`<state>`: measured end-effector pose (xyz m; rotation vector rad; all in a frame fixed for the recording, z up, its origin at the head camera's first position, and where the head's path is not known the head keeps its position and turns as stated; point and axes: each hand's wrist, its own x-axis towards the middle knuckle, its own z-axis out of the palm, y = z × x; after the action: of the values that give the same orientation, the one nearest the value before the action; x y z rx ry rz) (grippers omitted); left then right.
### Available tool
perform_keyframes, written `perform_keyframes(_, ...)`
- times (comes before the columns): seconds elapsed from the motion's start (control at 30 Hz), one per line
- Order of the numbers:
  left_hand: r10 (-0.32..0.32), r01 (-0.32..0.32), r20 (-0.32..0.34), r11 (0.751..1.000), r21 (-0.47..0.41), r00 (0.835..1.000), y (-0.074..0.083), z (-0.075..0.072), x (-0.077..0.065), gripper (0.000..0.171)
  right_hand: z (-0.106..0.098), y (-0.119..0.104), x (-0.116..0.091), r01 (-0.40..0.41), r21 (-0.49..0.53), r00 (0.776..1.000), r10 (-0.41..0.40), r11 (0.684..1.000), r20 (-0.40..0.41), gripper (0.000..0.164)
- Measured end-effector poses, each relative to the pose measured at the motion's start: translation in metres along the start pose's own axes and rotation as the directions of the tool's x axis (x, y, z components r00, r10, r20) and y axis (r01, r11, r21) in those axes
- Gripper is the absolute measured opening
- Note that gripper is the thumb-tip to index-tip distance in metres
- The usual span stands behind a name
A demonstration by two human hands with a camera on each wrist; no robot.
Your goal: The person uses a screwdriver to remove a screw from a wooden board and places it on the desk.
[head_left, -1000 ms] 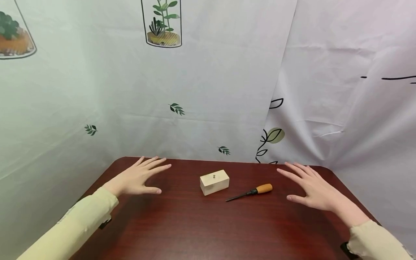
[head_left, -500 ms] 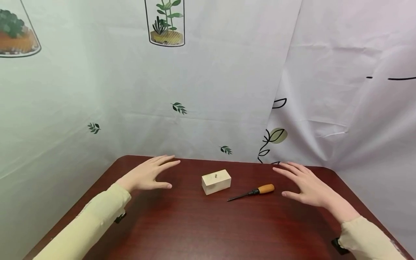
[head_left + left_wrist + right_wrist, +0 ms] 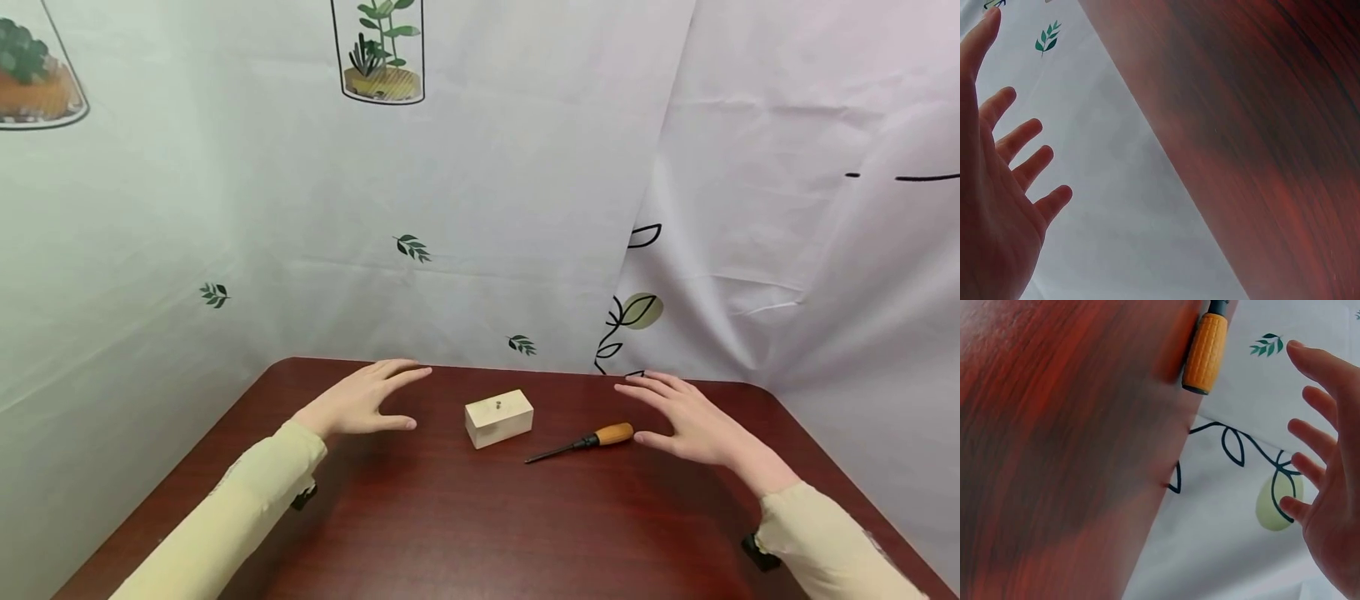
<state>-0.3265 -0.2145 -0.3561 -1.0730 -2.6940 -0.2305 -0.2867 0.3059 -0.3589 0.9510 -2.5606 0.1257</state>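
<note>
A pale wooden block [image 3: 498,421] lies on the dark red table, with a small screw standing in its top face. To its right is a screwdriver [image 3: 581,443] with an orange handle and a dark shaft, its tip pointing left toward the block. My left hand [image 3: 363,400] hovers left of the block, fingers spread and holding nothing. On the other side my right hand [image 3: 686,421] hangs over the table, its thumb near the end of the screwdriver handle [image 3: 1205,353]. In the left wrist view the left hand [image 3: 1004,187] has relaxed fingers.
The wood-grain table [image 3: 480,533] has rounded far corners. Behind it hangs a white cloth [image 3: 480,183] printed with leaves and plant jars, which also covers both sides. Dark wrist devices [image 3: 761,552] sit beneath the cream sleeves [image 3: 817,533].
Both hands have moved inward, the left one rightward toward the block and the right one leftward toward the screwdriver. Block and screwdriver stay in place on the table; the head view has shifted slightly.
</note>
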Motion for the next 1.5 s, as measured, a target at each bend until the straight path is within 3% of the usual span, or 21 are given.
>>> perform_keyframes(0.2, -0.023, 0.024, 0.008, 0.997, -0.072, 1.000, 0.006, 0.007, 0.009, 0.079, 0.013, 0.002, 0.006, 0.023, 0.027, 1.000, -0.023, 0.999, 0.016, 0.068)
perform_keyframes(0.5, -0.050, 0.062, 0.071, 0.982, -0.178, 0.996, 0.022, 0.024, 0.023, 0.078, 0.027, -0.004, 0.010, 0.009, 0.092, 0.996, -0.017, 0.996, 0.086, 0.061)
perform_keyframes(0.97, 0.006, 0.017, 0.105, 0.975, -0.221, 0.994, 0.040, 0.041, 0.047, 0.076, 0.038, -0.005, 0.013, 0.017, 0.162, 0.984, -0.045, 0.987, 0.172, 0.055)
perform_keyframes(1.3, -0.023, 0.076, 0.149, 0.931, -0.357, 0.989, 0.050, 0.050, 0.059, 0.076, 0.041, -0.006, 0.014, -0.036, 0.220, 0.962, -0.025, 0.975, 0.270, 0.045)
perform_keyframes(1.5, -0.011, 0.063, 0.128, 0.911, -0.408, 0.992, 0.055, 0.055, 0.063, 0.073, 0.040, -0.007, 0.014, -0.040, 0.235, 0.961, -0.027, 0.971, 0.275, 0.042)
